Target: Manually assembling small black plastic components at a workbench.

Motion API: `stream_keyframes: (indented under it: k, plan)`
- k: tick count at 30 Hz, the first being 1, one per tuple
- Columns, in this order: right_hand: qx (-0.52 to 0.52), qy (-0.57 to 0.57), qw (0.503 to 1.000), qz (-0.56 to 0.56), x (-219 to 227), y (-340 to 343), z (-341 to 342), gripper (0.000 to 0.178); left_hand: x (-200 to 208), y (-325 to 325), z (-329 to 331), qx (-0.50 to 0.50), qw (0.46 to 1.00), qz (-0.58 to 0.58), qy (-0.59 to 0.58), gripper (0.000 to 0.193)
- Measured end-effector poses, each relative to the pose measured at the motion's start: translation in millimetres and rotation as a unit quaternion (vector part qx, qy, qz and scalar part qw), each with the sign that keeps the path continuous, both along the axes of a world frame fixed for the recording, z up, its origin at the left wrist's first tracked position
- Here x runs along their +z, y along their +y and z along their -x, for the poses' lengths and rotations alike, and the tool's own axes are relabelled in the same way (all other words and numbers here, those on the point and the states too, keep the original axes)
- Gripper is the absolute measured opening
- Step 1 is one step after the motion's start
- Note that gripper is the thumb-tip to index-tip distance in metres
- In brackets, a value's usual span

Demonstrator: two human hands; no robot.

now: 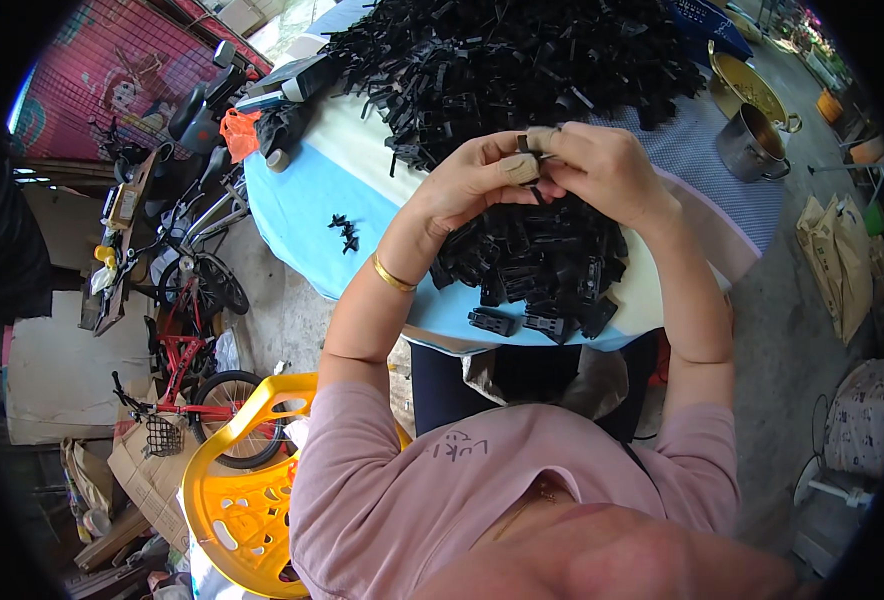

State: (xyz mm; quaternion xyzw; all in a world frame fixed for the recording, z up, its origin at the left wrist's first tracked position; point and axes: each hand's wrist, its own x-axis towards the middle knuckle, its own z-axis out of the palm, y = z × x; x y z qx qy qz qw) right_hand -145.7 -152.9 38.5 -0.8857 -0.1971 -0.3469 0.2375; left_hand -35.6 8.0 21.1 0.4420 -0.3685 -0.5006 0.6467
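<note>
My left hand (472, 182) and my right hand (610, 172) meet over the table, fingertips pinched together around a small black plastic part (537, 196). Only bits of this part show between the fingers; the rest is covered. Beige wraps (519, 170) cover some fingertips. Right below the hands lies a smaller heap of black plastic parts (532, 255), reaching toward the near table edge. Beyond the hands a large mound of similar black parts (522, 60) spreads over the far side.
The round table (307, 225) has a blue, cream and patterned cover. A few small black pieces (343, 232) lie on its left. At the right edge stand a metal pot (752, 145) and a yellowish pan (747, 85). A yellow chair (227, 490) and red bicycle (187, 360) are on the left.
</note>
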Motion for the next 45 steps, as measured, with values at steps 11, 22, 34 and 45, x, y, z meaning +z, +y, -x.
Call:
stream_keyframes:
  k: [11,22,34,45]
  plan:
    - [0.026,0.181,0.931,-0.315,-5.7,11.1,-2.2,0.017,-3.0,-3.8,14.0,0.214,0.963,0.087,-0.139,0.039]
    - [0.010,0.222,0.919,-0.325,-3.0,18.0,-1.2,0.018,-3.0,-5.0,24.6,0.275,0.936,0.118,-0.185,0.026]
    - [0.038,0.167,0.907,-0.385,-4.2,5.6,-4.2,0.016,3.6,-10.5,33.1,0.378,0.826,0.062,-0.414,0.042]
    - [-0.011,0.130,0.923,-0.363,8.6,-3.6,5.9,0.021,9.5,-1.2,28.7,0.397,0.717,0.152,-0.551,0.052]
